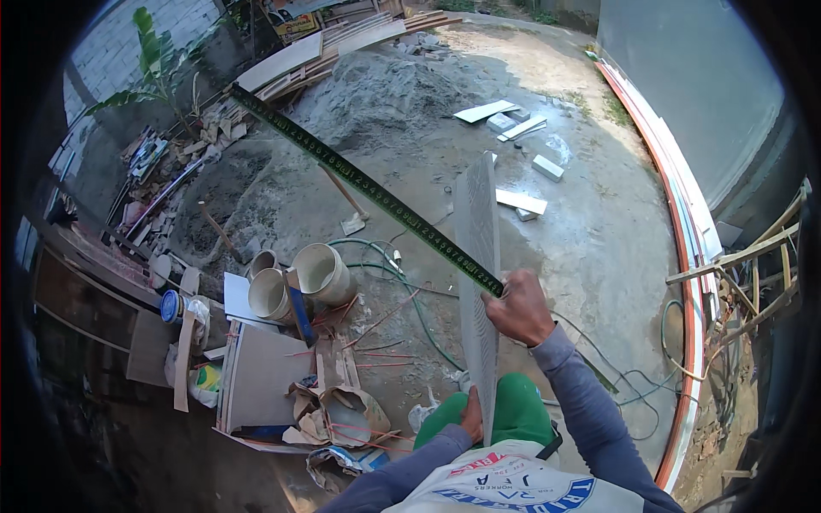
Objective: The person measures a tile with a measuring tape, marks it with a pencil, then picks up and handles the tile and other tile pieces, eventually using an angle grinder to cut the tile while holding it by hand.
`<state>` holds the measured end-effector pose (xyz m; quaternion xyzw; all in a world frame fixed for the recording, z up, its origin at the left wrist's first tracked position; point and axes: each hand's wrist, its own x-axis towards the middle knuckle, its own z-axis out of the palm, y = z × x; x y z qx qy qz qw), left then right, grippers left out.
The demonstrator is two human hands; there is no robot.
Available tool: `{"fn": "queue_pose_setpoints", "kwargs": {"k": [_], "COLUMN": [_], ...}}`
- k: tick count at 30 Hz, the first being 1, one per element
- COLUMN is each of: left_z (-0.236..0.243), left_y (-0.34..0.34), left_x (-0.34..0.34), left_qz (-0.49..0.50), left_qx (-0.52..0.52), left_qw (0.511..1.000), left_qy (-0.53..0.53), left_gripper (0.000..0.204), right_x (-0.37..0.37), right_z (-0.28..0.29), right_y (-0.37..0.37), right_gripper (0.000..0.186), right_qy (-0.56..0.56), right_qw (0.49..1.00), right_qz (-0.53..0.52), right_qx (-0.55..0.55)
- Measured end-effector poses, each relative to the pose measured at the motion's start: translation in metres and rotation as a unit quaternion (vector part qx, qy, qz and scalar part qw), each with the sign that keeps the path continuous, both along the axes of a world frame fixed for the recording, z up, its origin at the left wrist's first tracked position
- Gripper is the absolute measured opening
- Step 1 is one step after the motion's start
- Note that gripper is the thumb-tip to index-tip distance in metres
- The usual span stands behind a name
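Observation:
A grey tile [477, 248], patterned on its face and seen almost edge-on, stands upright before my knees. My left hand [472, 417] grips its near lower edge, the fingers partly hidden. Closed in a fist beside the tile's right side, my right hand [522, 308] holds a long dark tape measure blade [368, 190] with green markings. The blade slants across the tile toward the far left. A dark strip [599, 374] in line with it shows beyond my right forearm. No tape case can be seen.
At the left stand pale buckets [323, 272], a flat grey board [267, 376] and torn paper sacks [346, 415]. A green hose [419, 321] and cables cross the concrete. Farther off are a sand heap [385, 94], white offcuts [522, 202] and long planks [658, 162] along the right wall.

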<state>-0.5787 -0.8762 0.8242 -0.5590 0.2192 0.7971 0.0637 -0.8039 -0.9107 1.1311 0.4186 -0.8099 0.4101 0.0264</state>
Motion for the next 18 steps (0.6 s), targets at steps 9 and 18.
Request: {"fn": "queue_pose_setpoints", "kwargs": {"k": [9, 18], "left_z": [-0.075, -0.057], "left_y": [-0.157, -0.377], "left_x": [-0.251, -0.522], "left_qz": [0.015, 0.015], "left_qx": [0.062, 0.070], "left_qw": [0.983, 0.988], "left_qy": [0.171, 0.139], "left_gripper": [0.096, 0.088], "right_x": [-0.241, -0.512], "right_z": [0.003, 0.009], "right_y": [-0.152, -0.370], "right_gripper": [0.023, 0.024], "right_qy": [-0.051, -0.104], "right_qw": [0.998, 0.994], "right_qz": [-0.029, -0.011], "right_qx": [-0.003, 0.013]}}
